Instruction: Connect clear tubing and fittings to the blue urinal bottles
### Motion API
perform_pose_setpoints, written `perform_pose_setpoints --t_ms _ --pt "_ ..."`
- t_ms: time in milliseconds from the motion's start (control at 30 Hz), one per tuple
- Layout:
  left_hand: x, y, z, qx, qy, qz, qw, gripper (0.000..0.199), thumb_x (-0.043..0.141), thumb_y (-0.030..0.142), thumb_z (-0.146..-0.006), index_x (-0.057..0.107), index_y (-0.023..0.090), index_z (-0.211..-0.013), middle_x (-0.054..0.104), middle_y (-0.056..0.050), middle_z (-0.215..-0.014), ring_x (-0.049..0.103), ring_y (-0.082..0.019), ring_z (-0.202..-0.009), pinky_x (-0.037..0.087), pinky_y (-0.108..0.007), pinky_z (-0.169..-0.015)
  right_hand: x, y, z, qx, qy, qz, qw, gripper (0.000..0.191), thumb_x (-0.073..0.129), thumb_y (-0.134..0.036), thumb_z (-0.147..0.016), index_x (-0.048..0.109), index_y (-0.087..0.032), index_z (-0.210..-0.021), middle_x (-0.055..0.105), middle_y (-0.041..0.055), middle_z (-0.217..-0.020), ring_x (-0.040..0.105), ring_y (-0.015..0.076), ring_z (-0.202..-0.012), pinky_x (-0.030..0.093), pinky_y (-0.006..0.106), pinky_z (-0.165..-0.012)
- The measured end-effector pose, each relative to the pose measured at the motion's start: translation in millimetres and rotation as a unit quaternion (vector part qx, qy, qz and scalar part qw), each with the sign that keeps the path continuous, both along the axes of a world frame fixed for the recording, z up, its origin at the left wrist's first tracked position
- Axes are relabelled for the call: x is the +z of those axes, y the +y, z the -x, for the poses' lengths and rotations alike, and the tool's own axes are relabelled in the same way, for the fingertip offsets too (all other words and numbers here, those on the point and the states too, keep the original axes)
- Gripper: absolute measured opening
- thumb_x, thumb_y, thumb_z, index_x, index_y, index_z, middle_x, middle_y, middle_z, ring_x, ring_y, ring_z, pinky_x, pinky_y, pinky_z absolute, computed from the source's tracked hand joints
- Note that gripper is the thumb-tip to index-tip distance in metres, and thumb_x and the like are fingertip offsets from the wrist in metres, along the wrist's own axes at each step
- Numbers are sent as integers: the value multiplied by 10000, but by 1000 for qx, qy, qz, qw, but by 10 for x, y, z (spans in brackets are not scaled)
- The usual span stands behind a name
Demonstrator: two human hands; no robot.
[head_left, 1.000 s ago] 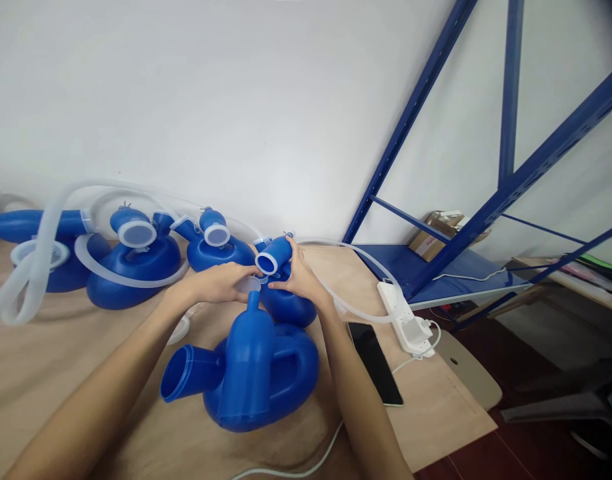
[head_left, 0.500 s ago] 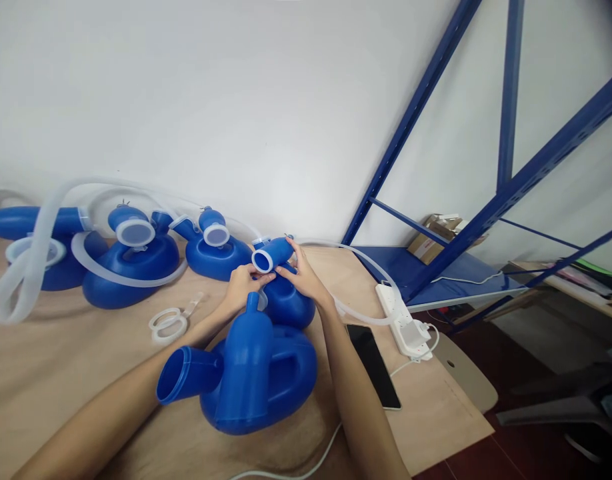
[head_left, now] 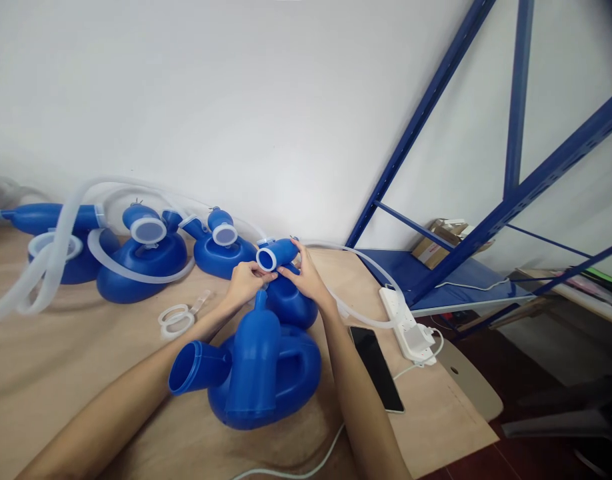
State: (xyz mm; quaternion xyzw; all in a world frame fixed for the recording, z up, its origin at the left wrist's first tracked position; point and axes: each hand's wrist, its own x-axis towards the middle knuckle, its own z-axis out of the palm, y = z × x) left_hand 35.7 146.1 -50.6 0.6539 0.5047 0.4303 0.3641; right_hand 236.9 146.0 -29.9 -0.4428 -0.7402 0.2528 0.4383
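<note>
Listing what lies before us: one blue bottle, worked on, stands on the tabletop beyond our wrists. Our right hand is narrowed around its blue spout, finger above and thumb below, presumably to steady it while the mouth faces us. Our left hand has its fingertips drawn close beneath the white rim; we cannot tell whether they pinch anything. The bottle's own base seems to bear the weight, leaving both hands to the rim.

Item: second blue bottle, ringless, between our forearms, its wide mouth turned left, apparently kept near. Item: white rings lying flat beside the left forearm, within easy reach. Item: three further blue bottles, lined toward the wall, seemingly to leave working space; a translucent tube loops among them.

Surface: pale wood-toned, carrying a dark phone and a white power strip near the right edge. Room: plain white wall, blue metal rack bearing an open carton, dark red floor.
</note>
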Motion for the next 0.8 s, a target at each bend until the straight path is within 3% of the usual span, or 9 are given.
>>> perform_pose_setpoints --t_ms 133,267,333,400,533,600,667,800 --pt "217 28 203 -126 92 60 986 441 797 603 -685 766 166 -736 766 -84 -741 684 -234 -704 509 -308 -633 -2 -8 22 -13 -1 -2 1000 819 742 -417 -909 358 -237 -1610 363 152 -1707 401 289 -1558 444 459 -1212" --pt "559 -5 601 -262 230 125 929 202 801 353 -589 764 179 -685 771 -63 -739 697 -237 -720 524 -284 -647 5 -27 45 -9 11 3 1000 893 794 -461 -868 353 -250 -1615 347 148 -1717 381 306 -1571 411 486 -1246" --pt "699 -16 839 -266 297 139 907 186 763 305 -583 763 187 -727 779 -65 -789 713 -258 -773 538 -297 -687 6 -34 52 -3 13 5 1000 929 815 -477 -851 343 -256 -1620 360 148 -1707 373 313 -1576 376 501 -1273" --pt "782 -15 1057 -231 359 139 893 216 737 314 -600 754 189 -775 781 -89 -863 719 -297 -840 545 -330 -716 6 -36 54 4 15 8 1000 957 831 -487 -835 335 -266 -1623 369 144 -1700 397 318 -1560 366 509 -1281" --pt "831 -12 1309 -144 453 141 868 329 729 357 -624 756 172 -894 762 -163 -1014 720 -381 -902 546 -397 -703 -6 -20 51 2 26 18 999 853 750 -534 -904 359 -261 -1611 486 147 -1596 470 320 -1497 415 523 -1243" --pt "854 -31 1297 -106 476 123 864 444 717 413 -689 746 171 -1060 741 -186 -1131 710 -406 -989 549 -424 -750 -18 -1 55 -10 28 14 999 766 683 -542 -955 386 -249 -1597 558 145 -1503 494 320 -1463 455 526 -1205" --pt "887 -67 1182 -105 456 64 882 496 667 489 -795 707 186 -1186 727 -170 -1207 689 -385 -1074 544 -424 -826 -31 19 66 -21 31 5 999 725 673 -537 -964 412 -250 -1577 585 137 -1455 517 319 -1430 487 518 -1169" --pt "880 -164 749 -207 291 -94 929 436 581 586 -939 711 204 -1105 750 -79 -1101 693 -256 -1003 525 -336 -873 -40 42 106 -45 36 -13 998 648 640 -561 -981 454 -246 -1516 570 135 -1483 533 307 -1406 458 510 -1184"
